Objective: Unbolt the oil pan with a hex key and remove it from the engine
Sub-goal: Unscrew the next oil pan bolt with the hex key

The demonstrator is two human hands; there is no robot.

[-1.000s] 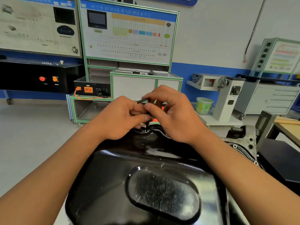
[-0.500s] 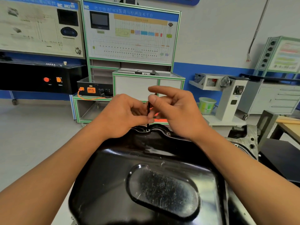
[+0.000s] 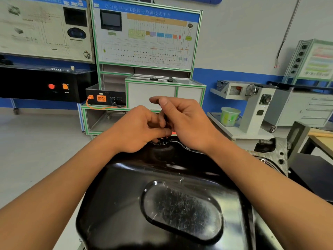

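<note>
While on one hex key (image 3: 165,120), two hands (image 3: 137,130) (image 3: 189,123).

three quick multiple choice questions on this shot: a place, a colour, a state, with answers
1. Where are the left hand and right hand working?
A. at the far rim of the oil pan
B. on its scratched oval recess
C. at the tool drawers

2. What colour is the bucket on the low stand?
A. red
B. green
C. black

3. What state is the oil pan in?
A. lifted clear in both hands
B. lying on the floor
C. seated on the engine

Answers
1 A: both hands' fingers meet at the hex key over the far rim.
2 B: its wall is light green.
3 C: it rests on the block, no hand lifting it.
</note>
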